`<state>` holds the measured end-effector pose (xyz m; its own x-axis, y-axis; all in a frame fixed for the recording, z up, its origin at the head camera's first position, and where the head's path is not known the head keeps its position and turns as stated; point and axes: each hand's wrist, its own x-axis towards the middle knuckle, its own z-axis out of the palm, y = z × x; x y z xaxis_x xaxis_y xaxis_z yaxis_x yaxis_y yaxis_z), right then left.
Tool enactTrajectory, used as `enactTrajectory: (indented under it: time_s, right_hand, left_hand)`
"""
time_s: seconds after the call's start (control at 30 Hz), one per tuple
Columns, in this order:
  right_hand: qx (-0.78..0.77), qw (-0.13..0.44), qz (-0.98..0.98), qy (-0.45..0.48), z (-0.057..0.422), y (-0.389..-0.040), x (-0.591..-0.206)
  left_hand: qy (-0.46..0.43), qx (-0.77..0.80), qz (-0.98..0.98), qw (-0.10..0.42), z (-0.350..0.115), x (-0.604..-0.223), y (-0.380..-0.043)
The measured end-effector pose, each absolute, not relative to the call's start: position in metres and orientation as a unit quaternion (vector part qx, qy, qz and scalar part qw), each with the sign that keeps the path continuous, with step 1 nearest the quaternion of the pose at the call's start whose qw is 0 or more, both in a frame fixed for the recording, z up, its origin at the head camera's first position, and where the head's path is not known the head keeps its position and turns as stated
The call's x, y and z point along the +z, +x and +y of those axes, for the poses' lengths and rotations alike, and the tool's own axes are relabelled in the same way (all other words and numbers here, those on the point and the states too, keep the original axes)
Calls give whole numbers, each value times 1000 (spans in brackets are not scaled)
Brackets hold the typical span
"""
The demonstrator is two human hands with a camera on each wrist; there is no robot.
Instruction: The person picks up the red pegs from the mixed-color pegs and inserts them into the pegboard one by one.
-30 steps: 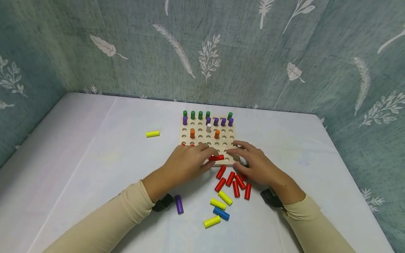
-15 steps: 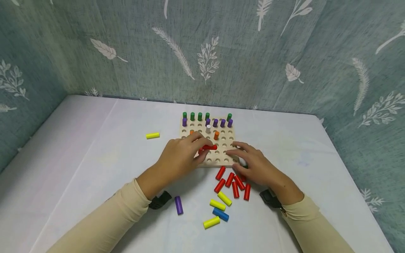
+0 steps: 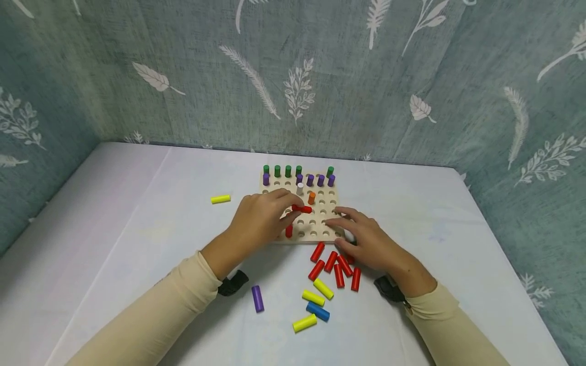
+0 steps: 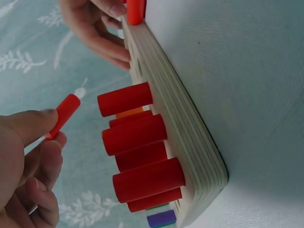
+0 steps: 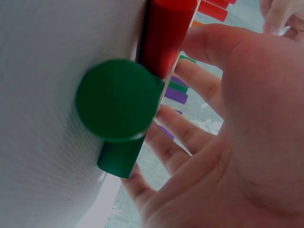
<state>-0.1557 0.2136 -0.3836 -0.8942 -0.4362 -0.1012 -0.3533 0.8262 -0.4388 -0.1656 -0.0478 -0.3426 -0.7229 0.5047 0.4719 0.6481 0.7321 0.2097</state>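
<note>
Moved since the earliest head view: one red cylindrical peg (image 3: 305, 209), carried by the left hand from near the board's front edge to farther in. Right hand: much as it was.

Item, the red peg: above the board, well off upright, clear of the standing pegs.

Item, left hand (image 3: 258, 217): thumb and fingers closed to the peg's width, pinching its near end.

Item, light layered-wood board (image 3: 319, 241) with rows of round holes: bears upright red cylindrical pegs (image 4: 141, 135) at the front left; farther in, a white peg (image 3: 299, 189), an orange peg (image 3: 312, 198), purple pegs (image 3: 310, 180) and green pegs (image 3: 288, 171).

Step, as I judge it: setting red pegs. I would ask next for the peg turned upright and lined up over a free hole; which hole, I cannot tell.

Item, right hand (image 3: 368, 241): fingers spread at the board's right side, gripping nothing that I can see.

Item, loose stock on the white tabletop (image 3: 151, 254): red cylinders (image 3: 339, 276), yellow cylinders (image 3: 304, 323), one blue cylinder (image 3: 318, 311), one purple cylinder (image 3: 258, 299). Two green cylinders (image 5: 116, 99) show beside the right hand.
</note>
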Motion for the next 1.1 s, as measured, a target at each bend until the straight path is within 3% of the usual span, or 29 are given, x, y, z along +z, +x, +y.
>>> enactTrajectory:
  time_s: [1.1]
  right_hand:
    - [-199, 98, 953, -206, 214, -158, -384]
  left_hand:
    - [-307, -95, -944, 73, -34, -346, -176]
